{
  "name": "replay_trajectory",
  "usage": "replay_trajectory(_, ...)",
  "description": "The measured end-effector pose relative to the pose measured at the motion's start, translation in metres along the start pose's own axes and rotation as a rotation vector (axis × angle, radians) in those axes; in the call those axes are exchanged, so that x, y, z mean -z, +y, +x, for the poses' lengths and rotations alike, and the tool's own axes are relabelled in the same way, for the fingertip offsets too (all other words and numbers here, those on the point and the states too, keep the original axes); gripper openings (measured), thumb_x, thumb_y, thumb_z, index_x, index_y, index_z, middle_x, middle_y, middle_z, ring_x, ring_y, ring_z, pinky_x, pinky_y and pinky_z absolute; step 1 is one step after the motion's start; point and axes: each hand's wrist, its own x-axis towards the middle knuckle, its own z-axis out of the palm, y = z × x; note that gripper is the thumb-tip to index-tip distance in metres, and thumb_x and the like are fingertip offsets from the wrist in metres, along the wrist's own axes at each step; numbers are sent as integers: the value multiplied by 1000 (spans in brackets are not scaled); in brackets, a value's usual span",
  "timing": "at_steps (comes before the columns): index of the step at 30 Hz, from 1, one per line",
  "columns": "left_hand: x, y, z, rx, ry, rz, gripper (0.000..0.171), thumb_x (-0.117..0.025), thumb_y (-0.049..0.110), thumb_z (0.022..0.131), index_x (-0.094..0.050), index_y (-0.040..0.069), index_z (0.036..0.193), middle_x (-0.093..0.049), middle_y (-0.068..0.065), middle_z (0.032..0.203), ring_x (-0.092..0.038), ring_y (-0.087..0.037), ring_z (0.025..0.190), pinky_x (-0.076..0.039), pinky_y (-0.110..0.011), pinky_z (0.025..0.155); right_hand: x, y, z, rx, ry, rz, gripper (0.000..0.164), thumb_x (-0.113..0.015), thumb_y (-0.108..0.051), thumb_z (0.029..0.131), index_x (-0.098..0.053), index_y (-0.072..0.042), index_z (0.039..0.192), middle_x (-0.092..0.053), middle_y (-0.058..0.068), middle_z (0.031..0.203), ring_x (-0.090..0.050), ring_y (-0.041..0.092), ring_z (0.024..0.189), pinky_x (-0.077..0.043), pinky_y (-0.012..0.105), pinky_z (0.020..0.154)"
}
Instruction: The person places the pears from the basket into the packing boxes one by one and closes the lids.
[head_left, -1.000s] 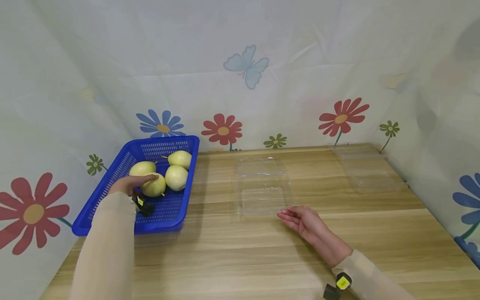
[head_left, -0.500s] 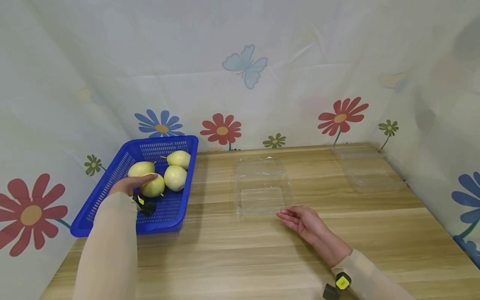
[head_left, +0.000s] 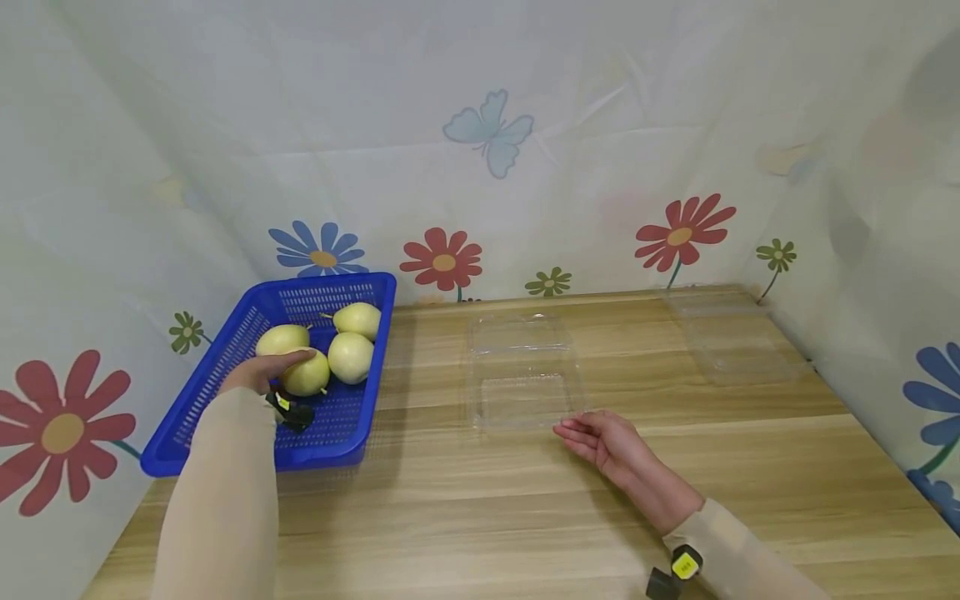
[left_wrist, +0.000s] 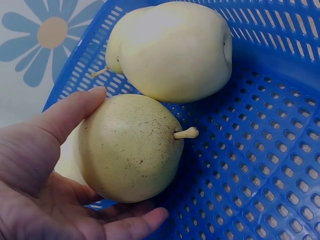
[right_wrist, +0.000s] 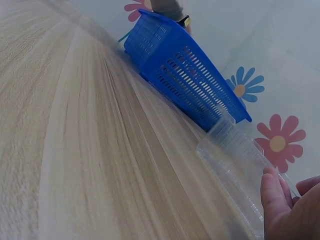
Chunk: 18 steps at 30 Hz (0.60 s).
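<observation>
Inside the blue plastic basket [head_left: 337, 454], at the left of the table, my left hand [head_left: 255, 373] grips a pale yellow-green pear [head_left: 309, 373]. The left wrist view shows the thumb on one side of this speckled pear [left_wrist: 132, 150] and the fingers curled under it, its stem pointing away from the palm. Close by lie three other pears, one of them a pear [head_left: 351, 357] to the right. My right hand [head_left: 611, 450] pinches the near right corner of a clear plastic container [head_left: 525, 404], whose lid [head_left: 519, 333] is folded back behind it.
A second clear plastic container [head_left: 742, 342] lies at the back right of the wooden table [head_left: 465, 517]. Behind the table hangs a flower-printed sheet [head_left: 585, 192], which also runs along both sides.
The head view has shifted very slightly. Both hands, the pears and the containers keep their places.
</observation>
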Motion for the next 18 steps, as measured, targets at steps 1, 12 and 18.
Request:
replay_trajectory(1,0,-1,0,-11,-7,1,119,-59,68,90,-5,-15,155,-33,-36,153,-43,-43,134,-49,-52,110,0,0,0,-1,0,2,22,-37,-6,109,-59,-1,105,-76,0,86,-77,9,85,-63,22,83)
replay_trajectory(12,0,0,7,-52,-51,-84,110,-63,56,94,-4,-12,156,-41,-27,136,-64,-23,89,-60,-29,76,1,0,-1,-3,9,-3,19,-37,-5,108,-56,1,107,-76,0,86,-76,8,85,-63,21,82)
replay_trajectory(18,2,1,8,-96,-97,-47,98,-55,51,98,-5,-13,154,-39,-28,133,-61,-24,95,-62,-30,80,0,0,0,-5,3,-3,20,-38,-5,108,-57,1,107,-76,0,86,-76,8,85,-62,21,82)
